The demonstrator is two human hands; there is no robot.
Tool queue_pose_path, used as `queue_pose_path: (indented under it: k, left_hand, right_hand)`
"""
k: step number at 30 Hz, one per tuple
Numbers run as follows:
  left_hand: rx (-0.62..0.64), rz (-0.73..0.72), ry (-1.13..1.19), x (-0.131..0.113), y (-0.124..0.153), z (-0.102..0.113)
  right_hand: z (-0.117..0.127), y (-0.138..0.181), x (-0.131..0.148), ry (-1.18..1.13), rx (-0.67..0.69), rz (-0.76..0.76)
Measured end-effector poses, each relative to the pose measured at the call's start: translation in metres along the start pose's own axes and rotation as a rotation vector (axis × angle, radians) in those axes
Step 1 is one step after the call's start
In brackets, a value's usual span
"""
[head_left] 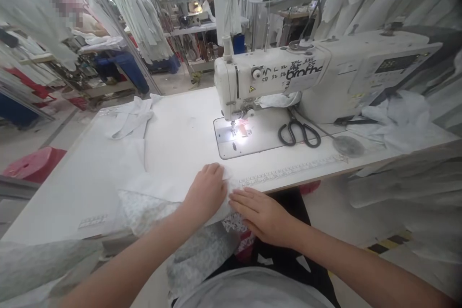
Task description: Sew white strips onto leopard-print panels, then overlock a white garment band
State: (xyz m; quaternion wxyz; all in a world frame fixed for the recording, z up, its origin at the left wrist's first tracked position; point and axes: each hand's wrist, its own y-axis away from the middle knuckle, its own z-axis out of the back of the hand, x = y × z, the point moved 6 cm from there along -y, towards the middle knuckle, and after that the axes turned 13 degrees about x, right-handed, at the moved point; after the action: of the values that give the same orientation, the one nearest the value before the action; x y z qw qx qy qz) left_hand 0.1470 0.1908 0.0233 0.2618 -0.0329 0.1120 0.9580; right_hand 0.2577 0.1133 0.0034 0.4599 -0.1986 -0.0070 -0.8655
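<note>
A white piece of fabric [155,187] lies at the near edge of the white sewing table [180,130], with a patterned lace-like layer [144,211] showing under it. My left hand [207,192] rests on top of the fabric, fingers curled together and pressing down. Just to its right, my right hand [262,214] lies flat at the table edge with fingers stretched out on the fabric's corner. A white sewing machine [288,77] stands beyond the hands, its lamp lighting the needle plate [238,132].
Black scissors [298,132] lie on the machine bed. A ruler strip [288,171] runs along the table's front edge. White fabric pieces [132,115] sit at the far left, more cloth [397,120] at the right. Other people sit at workstations behind. A red stool [34,163] stands at left.
</note>
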Motion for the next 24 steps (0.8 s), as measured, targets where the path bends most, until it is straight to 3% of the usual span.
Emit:
queue_pose_path:
  k: [4, 8, 12, 15, 20, 24]
  left_hand:
    - [-0.075, 0.041, 0.136, 0.016, -0.014, -0.002]
    - [-0.132, -0.032, 0.577, 0.021, -0.023, -0.001]
    - [-0.178, 0.014, 0.862, 0.01, -0.003, 0.005]
    - [-0.16, -0.058, 0.905, -0.009, 0.015, 0.015]
    - [-0.104, -0.119, 1.094, -0.022, 0.036, 0.022]
    - [0.185, -0.357, 1.691, -0.052, 0.057, 0.014]
  right_hand:
    - [-0.003, 0.001, 0.002, -0.032, 0.021, -0.004]
    - [0.008, 0.005, 0.002, -0.186, -0.031, -0.025]
    - [0.046, 0.009, -0.023, -0.476, -0.297, -0.303]
    - [0.06, -0.001, -0.036, -0.679, -0.284, -0.457]
    - [0.066, -0.014, -0.024, -0.944, -0.199, -0.368]
    - [0.057, -0.009, 0.004, -1.354, -0.138, -0.129]
